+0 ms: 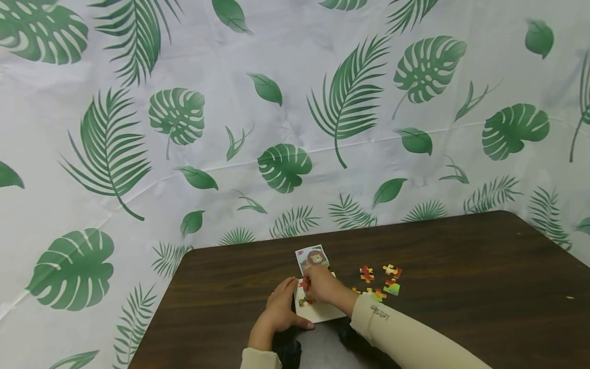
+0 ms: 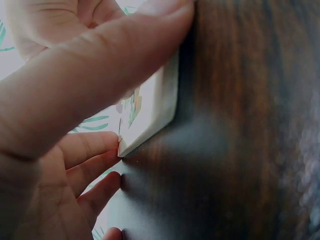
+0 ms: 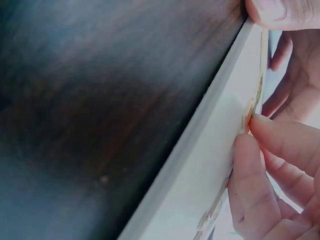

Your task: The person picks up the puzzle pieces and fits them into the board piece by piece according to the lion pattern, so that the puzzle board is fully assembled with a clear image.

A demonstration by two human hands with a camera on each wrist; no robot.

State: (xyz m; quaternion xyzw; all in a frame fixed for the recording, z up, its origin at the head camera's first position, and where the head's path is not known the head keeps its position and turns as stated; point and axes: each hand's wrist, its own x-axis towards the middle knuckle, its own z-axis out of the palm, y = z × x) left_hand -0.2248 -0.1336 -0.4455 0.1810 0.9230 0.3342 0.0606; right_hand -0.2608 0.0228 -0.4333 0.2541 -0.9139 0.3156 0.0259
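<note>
A pale puzzle board (image 1: 322,311) lies on the dark table, with a few colourful pieces fitted along its left side. My left hand (image 1: 278,307) braces it, fingers spread along the left edge and thumb at the near edge. Those fingers look mostly straight in the left wrist view, their tips against the board's side. Over the board, my right hand (image 1: 322,284) pinches a small orange puzzle piece (image 3: 248,112) between thumb and index finger, down at the board's surface. Right behind the board lies a picture card (image 1: 306,254) showing a lion, partly covered by the right hand.
Several loose puzzle pieces (image 1: 366,274) in red, yellow and green lie to the right of the board, some close to the right sleeve (image 1: 369,312). The brown wood-grain table (image 1: 461,266) ends at a leaf-print cloth (image 1: 286,215) behind it.
</note>
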